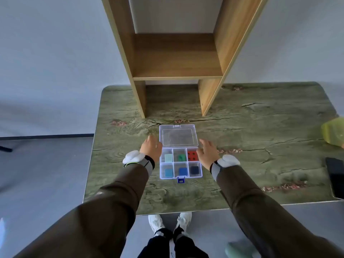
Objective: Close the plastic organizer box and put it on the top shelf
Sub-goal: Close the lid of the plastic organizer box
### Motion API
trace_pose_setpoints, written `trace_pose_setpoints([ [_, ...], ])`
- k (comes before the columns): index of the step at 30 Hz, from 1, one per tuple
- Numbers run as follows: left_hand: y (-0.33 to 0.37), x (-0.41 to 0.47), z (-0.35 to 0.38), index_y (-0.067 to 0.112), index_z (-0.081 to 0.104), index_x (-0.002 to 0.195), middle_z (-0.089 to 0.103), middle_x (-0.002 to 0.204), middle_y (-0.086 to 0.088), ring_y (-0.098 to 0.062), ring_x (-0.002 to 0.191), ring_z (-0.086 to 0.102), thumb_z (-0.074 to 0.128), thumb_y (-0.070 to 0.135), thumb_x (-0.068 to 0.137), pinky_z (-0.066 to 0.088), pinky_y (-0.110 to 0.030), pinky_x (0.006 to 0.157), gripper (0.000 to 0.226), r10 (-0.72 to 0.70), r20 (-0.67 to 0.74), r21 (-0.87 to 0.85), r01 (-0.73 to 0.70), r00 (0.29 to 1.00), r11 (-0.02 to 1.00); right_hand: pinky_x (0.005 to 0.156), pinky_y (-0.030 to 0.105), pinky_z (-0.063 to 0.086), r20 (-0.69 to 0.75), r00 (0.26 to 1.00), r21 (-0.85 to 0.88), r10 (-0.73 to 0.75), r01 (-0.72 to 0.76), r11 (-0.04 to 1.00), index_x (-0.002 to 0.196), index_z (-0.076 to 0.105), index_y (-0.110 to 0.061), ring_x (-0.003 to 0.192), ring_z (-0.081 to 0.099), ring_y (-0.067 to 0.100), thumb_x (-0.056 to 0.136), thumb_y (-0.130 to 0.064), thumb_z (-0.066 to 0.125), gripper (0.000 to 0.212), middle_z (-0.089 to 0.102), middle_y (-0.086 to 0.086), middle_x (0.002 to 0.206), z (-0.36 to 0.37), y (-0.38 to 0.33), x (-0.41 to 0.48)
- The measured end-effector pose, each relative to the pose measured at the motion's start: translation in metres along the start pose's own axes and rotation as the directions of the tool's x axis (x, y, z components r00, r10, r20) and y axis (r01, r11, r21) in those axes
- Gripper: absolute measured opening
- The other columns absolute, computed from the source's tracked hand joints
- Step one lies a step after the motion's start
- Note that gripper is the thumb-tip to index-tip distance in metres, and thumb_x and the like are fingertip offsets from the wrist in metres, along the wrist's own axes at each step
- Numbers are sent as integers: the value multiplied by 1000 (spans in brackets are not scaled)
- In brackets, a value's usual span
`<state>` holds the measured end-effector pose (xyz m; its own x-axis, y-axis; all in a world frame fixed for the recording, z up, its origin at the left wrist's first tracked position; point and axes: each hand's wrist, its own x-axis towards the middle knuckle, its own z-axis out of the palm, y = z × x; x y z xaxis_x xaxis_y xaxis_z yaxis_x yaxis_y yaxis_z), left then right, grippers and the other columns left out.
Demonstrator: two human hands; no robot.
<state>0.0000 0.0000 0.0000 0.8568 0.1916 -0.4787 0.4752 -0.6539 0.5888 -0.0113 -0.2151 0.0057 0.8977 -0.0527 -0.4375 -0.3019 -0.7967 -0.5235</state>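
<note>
Clear plastic organizer box (180, 162) lying open near the middle of the green wood-grain table (260, 127), a little toward the near edge. Lid (178, 135) flipped flat toward the far edge, just short of the wooden shelf unit (176, 56) standing at the back. Blue latch (181, 179) on the near side of the box. Six compartments, one coloured piece in each — pale green, green and red in the far row, light blue, blue and dark navy in the near row. Left hand (151, 149) at the left side of the hinge line, fingers loosely spread, gripping nothing; contact with the lid edge unclear. Right hand (207, 152) at the right side likewise — fingers spread, nothing held. Yellow-green object (334, 132) and dark flat device (336, 175) at the table's right edge.
</note>
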Motion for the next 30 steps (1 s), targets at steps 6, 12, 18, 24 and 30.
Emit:
trace_pose_setpoints([
  [6, -3, 8, 10, 10, 41, 140, 57, 133, -22, -37, 113, 56, 36, 38, 99, 40, -36, 92, 50, -196, 143, -214, 224, 970, 951, 105, 38, 36, 186, 966, 367, 181, -240, 899, 153, 20, -14, 138, 41, 32, 104, -27, 35, 54, 37, 12, 155, 7, 11, 15],
  [12, -8, 12, 12, 16, 35, 149, 49, 147, -15, -33, 134, 47, 27, 49, 101, 28, -46, 118, 59, -151, 190, -387, 215, 970, 897, 112, 52, 30, 268, 944, 610, 194, -322, 724, 151, 25, -22, 142, 34, 31, 102, -44, 31, 54, 33, 10, 157, 12, 14, 21],
  [18, -12, 3, -2, 8, 51, 136, 60, 134, -17, -30, 120, 58, 24, 53, 101, 35, -41, 111, 63, -137, 148, -696, 202, 979, 689, 114, 45, 24, 216, 972, 714, 95, -224, 664, 150, 31, -18, 142, 36, 24, 105, -43, 14, 54, 42, 10, 154, 5, 16, 19],
  [24, -11, -15, -15, 8, 65, 115, 68, 116, -11, -24, 107, 63, 15, 56, 100, 38, -38, 103, 71, -31, 100, -719, 94, 995, 689, 121, 45, 16, 178, 984, 780, -11, -134, 611, 150, 32, -17, 145, 31, 20, 100, -53, 0, 69, 37, 6, 156, 1, 19, 12],
  [30, -16, -18, -12, 13, 70, 102, 70, 111, -9, -18, 101, 63, 19, 54, 101, 38, -37, 99, 65, -60, 35, -676, 68, 998, 734, 117, 40, 8, 202, 979, 741, 6, -156, 653, 144, 43, -17, 145, 29, 15, 96, -61, 0, 79, 39, 3, 156, 1, 21, 1],
])
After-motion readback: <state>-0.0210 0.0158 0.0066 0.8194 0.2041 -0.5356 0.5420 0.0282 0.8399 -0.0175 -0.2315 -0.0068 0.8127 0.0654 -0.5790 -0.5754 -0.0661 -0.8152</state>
